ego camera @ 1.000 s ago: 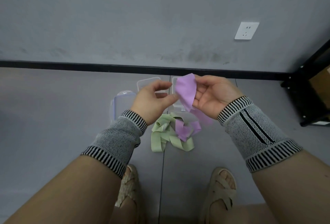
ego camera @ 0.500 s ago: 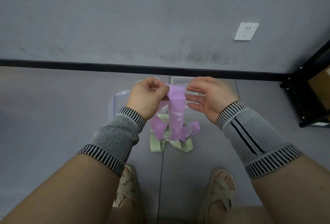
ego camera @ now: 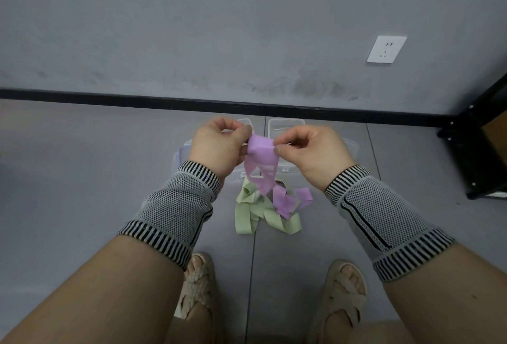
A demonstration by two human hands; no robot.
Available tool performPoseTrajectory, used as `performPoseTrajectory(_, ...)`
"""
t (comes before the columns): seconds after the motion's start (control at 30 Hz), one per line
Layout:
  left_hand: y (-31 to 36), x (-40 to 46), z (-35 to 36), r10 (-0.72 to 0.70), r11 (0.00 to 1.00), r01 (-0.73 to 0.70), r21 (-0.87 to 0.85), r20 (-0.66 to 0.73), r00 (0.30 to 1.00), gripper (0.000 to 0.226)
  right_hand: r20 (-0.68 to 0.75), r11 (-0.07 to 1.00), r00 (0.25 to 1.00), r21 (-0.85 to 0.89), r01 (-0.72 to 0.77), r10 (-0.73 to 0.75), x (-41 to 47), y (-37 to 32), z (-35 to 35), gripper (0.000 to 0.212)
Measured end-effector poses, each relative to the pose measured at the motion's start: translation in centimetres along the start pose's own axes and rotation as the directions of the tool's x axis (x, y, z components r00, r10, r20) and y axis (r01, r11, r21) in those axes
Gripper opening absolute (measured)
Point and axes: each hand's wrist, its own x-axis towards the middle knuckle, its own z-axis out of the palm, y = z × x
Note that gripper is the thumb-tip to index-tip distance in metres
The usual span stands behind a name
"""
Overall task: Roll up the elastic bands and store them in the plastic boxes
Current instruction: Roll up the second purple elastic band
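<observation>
A: While both hands were raised above the floor, what did each hold?

B: The left hand [ego camera: 219, 146] pinched the upper end of the purple elastic band [ego camera: 260, 162] between thumb and curled fingers; the right hand [ego camera: 310, 151] pinched the same end from the other side, thumb and forefinger closed on the fabric; the two hands were just beside each other, with the band's top edge between them.

A: Where did the rest of the band lie?

B: It hung down from the fingers in a loose strip; its lower end trailed onto the floor [ego camera: 82, 179], where it lay folded on the green elastic band [ego camera: 247, 217]; the green band lay in a tangled heap, untouched by either hand.

A: And the containers?

B: The clear plastic boxes [ego camera: 285, 127] stood on the floor beyond the hands, near the black skirting [ego camera: 109, 94], partly hidden by hands and band; whether anything lay inside could not be told.

A: Other features?

B: Knitted wrist sleeves [ego camera: 175, 206] with striped cuffs covered both forearms; sandalled feet [ego camera: 343, 297] stood below the heap; a white socket [ego camera: 386, 49] sat on the wall.
</observation>
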Motion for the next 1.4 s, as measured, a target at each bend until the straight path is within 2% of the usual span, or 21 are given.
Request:
performPoseTrajectory(0.1, 0.2, -0.1, 0.0, -0.015, 1.000, 0.015, -0.020, 0.029, 0.999, 0.013, 0.033, 1.000, 0.999, 0.003, 0.014, -0.014, 0.1, 0.1, 0.0, 0.021)
performPoseTrajectory(0.27, 0.4, -0.4, 0.1, -0.052, 0.996, 0.057, -0.061, 0.081, 0.995, 0.011, -0.013, 0.999, 1.000, -0.045, 0.009, -0.010, 0.3, 0.2, 0.0, 0.020)
performPoseTrajectory(0.43, 0.5, -0.4, 0.0, -0.082, 0.996, 0.085, -0.020, 0.126, 0.989, 0.005, -0.024, 0.998, 0.998, -0.027, 0.050, -0.050, 0.2, -0.1, -0.1, 0.021)
performPoseTrajectory(0.57, 0.3, -0.5, -0.1, 0.029, 0.979, -0.056, 0.197, 0.135, 0.990, 0.019, -0.056, 0.998, 0.998, 0.053, 0.033, -0.030, 0.4, -0.2, -0.3, 0.017)
performPoseTrajectory(0.7, 0.4, -1.1, 0.1, 0.143, 0.960, -0.191, 0.205, 0.226, 0.963, 0.002, -0.059, 0.994, 0.998, 0.112, 0.011, -0.005, 0.5, -0.1, -0.4, 0.016)
performPoseTrajectory(0.8, 0.2, -0.9, 0.2, 0.203, 0.950, -0.246, 0.192, 0.217, 0.955, 0.010, -0.051, 0.985, 0.999, 0.172, 0.007, 0.002, 0.6, 0.0, -0.5, 0.014)
performPoseTrajectory(0.93, 0.5, -1.1, 0.4, 0.219, 0.960, -0.250, 0.126, 0.218, 0.951, 0.009, -0.003, 0.985, 1.000, 0.173, 0.025, -0.025, 0.4, 0.0, -0.6, 0.016)
performPoseTrajectory(1.07, 0.6, -1.2, 0.3, 0.229, 0.965, -0.250, 0.082, 0.209, 0.951, 0.010, -0.015, 0.989, 0.999, 0.143, 0.040, -0.038, 0.4, -0.1, -0.6, 0.018)
performPoseTrajectory(1.27, -0.1, -1.1, 0.3, 0.152, 0.958, -0.214, 0.191, 0.296, 0.943, 0.003, -0.101, 0.947, 0.995, 0.321, 0.026, 0.007, 0.6, -0.3, -1.0, 0.019)
performPoseTrajectory(1.4, 0.3, -1.2, 0.3, 0.196, 0.965, -0.236, 0.119, 0.277, 0.941, 0.009, -0.013, 0.913, 0.994, 0.397, -0.093, 0.107, 0.6, -0.1, -0.9, 0.006)
